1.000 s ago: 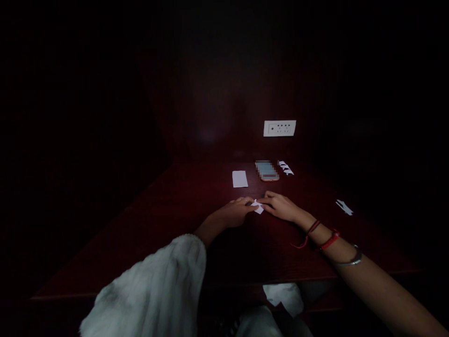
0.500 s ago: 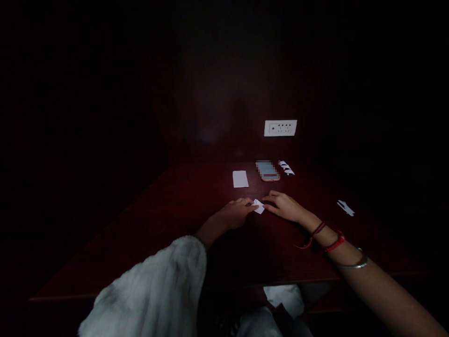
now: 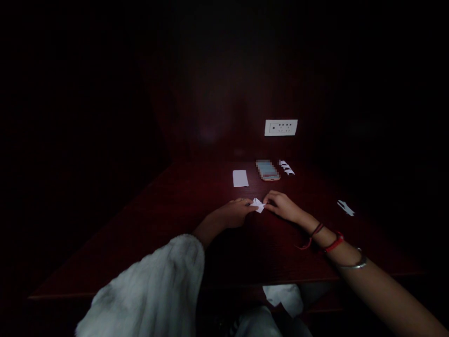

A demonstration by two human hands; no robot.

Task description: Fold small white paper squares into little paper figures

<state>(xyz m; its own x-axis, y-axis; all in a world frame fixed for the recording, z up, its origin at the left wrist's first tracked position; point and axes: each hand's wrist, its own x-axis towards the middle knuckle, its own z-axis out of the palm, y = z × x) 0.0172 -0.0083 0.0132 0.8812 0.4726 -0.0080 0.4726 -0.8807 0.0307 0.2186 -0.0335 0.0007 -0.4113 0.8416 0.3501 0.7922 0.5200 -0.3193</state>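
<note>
A small folded piece of white paper (image 3: 258,205) lies on the dark red table between my two hands. My left hand (image 3: 236,212) holds its left side, with the thumb pressed along the lower edge. At the right corner, the thumb and fingertips of my right hand (image 3: 283,206) pinch the paper. Creases and a raised flap show on the upper part of the paper. A ring is on my left hand, and several bands circle my right wrist.
Beyond my hands lie a white paper sheet (image 3: 240,178), a phone (image 3: 268,171) with a blurred screen, and folded white paper pieces (image 3: 287,167). White paper strips (image 3: 345,208) rest at the right. A socket panel (image 3: 280,128) is on the back wall.
My right thumb and fingertips have come together on the paper's right corner, where they were more apart before. The paper has shifted slightly, and its flap looks different.
</note>
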